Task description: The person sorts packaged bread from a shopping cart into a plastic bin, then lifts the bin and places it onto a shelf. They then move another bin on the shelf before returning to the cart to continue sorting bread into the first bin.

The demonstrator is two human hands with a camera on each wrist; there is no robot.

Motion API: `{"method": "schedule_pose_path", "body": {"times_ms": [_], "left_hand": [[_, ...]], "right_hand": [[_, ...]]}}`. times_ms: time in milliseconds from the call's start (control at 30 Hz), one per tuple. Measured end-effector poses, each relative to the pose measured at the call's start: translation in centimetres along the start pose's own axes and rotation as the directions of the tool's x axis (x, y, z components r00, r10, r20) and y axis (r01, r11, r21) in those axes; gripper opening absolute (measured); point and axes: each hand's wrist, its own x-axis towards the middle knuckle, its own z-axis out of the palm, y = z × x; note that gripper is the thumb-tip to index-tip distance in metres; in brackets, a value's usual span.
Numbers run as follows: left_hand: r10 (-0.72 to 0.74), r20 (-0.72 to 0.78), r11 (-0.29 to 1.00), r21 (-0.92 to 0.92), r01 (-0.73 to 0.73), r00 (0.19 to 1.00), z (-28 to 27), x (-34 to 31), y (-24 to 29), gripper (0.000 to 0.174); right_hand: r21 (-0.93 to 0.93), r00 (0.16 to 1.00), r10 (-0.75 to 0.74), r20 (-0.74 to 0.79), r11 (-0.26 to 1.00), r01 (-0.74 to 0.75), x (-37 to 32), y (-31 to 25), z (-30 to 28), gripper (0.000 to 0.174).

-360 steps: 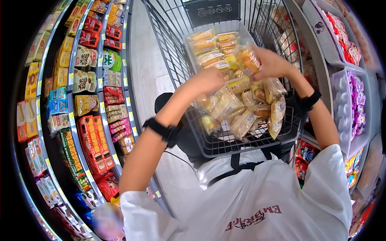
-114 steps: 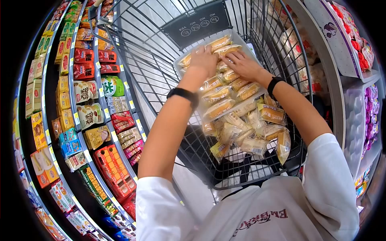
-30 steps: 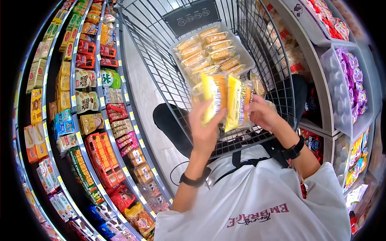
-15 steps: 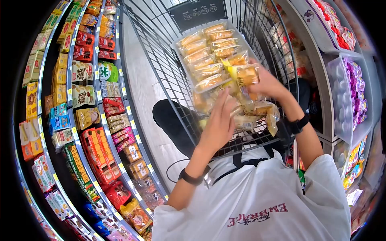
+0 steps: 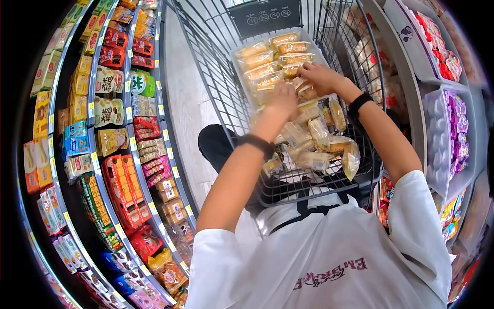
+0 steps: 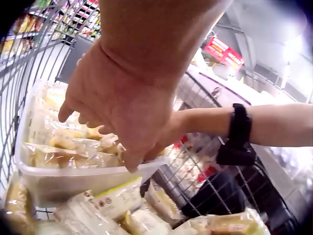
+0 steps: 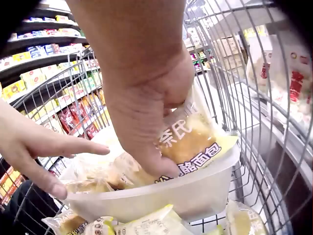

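A translucent tub (image 5: 237, 69) in the cart holds rows of wrapped bread rolls. Over its near right part, my right hand (image 5: 329, 81) grips a wrapped roll (image 5: 304, 90); in the right wrist view the thumb of this hand (image 7: 142, 117) lies across the clear, yellow-edged wrapper (image 7: 195, 134). My left hand (image 5: 282, 102) is over the tub's near edge, beside the right hand. Its fingers look extended and loose in the right wrist view, where the left hand (image 7: 44, 147) appears at the left. In the left wrist view, the left hand (image 6: 122, 103) partly hides the rolls.
Several loose wrapped rolls (image 5: 319, 131) lie on the cart's wire floor, between the tub and the person. The cart's wire side (image 5: 208, 77) rises around them. Snack shelves (image 5: 128, 139) stand at the left, and bins of packaged goods (image 5: 437, 139) at the right.
My right hand has brought its packet down into the tub's near right part. The left hand has moved forward from above the loose rolls to the tub's near edge.
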Motion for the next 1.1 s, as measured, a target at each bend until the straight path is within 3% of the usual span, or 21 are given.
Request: {"method": "schedule_pose_path", "body": {"times_ms": [33,167,233,367,467,533,567,633,700,767,833,867,900,933,967,1033,1100], "left_hand": [[-0.023,0.083,0.996,-0.080,0.029,0.996,-0.8,0.3,-0.8,0.081],[-0.066,0.121,0.995,0.077,0.057,0.990,0.4,0.3,-3.2,0.079],[-0.068,0.156,0.998,0.027,0.064,0.985,0.4,0.4,-3.9,0.079],[-0.072,0.161,0.997,0.019,0.070,0.984,0.9,0.2,-4.3,0.077],[-0.084,0.135,0.996,0.041,0.079,0.987,0.9,0.1,-3.5,0.078],[-0.097,0.120,0.993,0.073,0.089,0.988,0.9,-0.1,-2.8,0.079],[-0.100,0.093,0.992,0.085,0.093,0.991,1.2,-0.4,-2.5,0.077],[-0.101,0.061,0.991,0.098,0.095,0.993,1.3,-1.8,-2.0,0.076],[0.068,0.012,0.995,-0.069,-0.067,0.998,0.9,-4.2,-1.2,0.066],[0.107,-0.002,0.992,-0.066,-0.107,0.994,0.8,-7.6,0.8,0.060],[0.144,-0.024,0.989,-0.032,-0.145,0.989,1.3,-8.3,1.0,0.054],[0.293,0.099,0.952,-0.121,-0.281,0.951,1.9,-8.0,1.0,0.060],[0.442,0.202,0.890,-0.223,-0.398,0.874,2.6,-7.5,1.1,0.067],[0.461,0.165,0.886,-0.143,-0.441,0.872,3.8,-7.0,1.4,0.064],[0.475,0.166,0.879,-0.138,-0.457,0.864,4.6,-6.1,1.4,0.064],[0.450,0.079,0.881,0.123,-0.456,0.890,6.6,-4.0,1.1,0.056],[0.399,0.107,0.890,0.192,-0.413,0.911,7.5,-2.4,1.4,0.049]], "right_hand": [[-0.002,1.000,0.008,-0.006,1.000,-0.008,0.1,-0.1,-0.4,0.062],[0.108,0.998,-0.021,0.052,0.994,0.015,-0.3,-0.7,-0.9,0.066],[0.243,0.996,-0.041,0.076,0.970,0.022,0.0,-0.4,-0.4,0.072],[0.086,0.992,-0.084,0.097,0.993,0.076,0.1,-0.5,0.7,0.066],[-0.081,0.998,-0.038,0.056,0.996,0.042,-0.6,-1.3,0.4,0.058],[-0.022,0.954,0.162,0.251,0.987,-0.161,-0.1,-3.2,-1.5,0.062],[-0.022,0.954,0.166,0.251,0.986,-0.165,-0.2,-3.1,-1.1,0.062],[0.185,0.967,0.157,0.202,0.963,-0.195,0.1,-2.8,-0.4,0.052],[0.141,0.955,0.222,0.197,0.957,-0.252,-1.3,-4.2,-2.3,0.050],[0.102,0.932,0.279,0.232,0.946,-0.309,-4.6,-7.2,-4.8,0.049],[0.148,0.812,0.117,0.571,0.959,-0.242,-7.1,-9.6,-7.1,0.055],[0.153,0.810,0.124,0.574,0.955,-0.255,-8.2,-10.4,-6.4,0.055],[0.077,0.735,0.136,0.665,0.965,-0.249,-9.3,-10.9,-5.5,0.059],[0.003,0.648,0.156,0.746,0.971,-0.237,-10.3,-11.1,-4.5,0.063],[-0.001,0.647,0.171,0.743,0.967,-0.254,-11.0,-10.5,-2.8,0.063],[0.061,0.749,0.199,0.632,0.951,-0.304,-12.5,-9.4,1.5,0.066],[0.055,0.783,0.241,0.574,0.942,-0.330,-13.3,-9.4,3.0,0.058]]}}
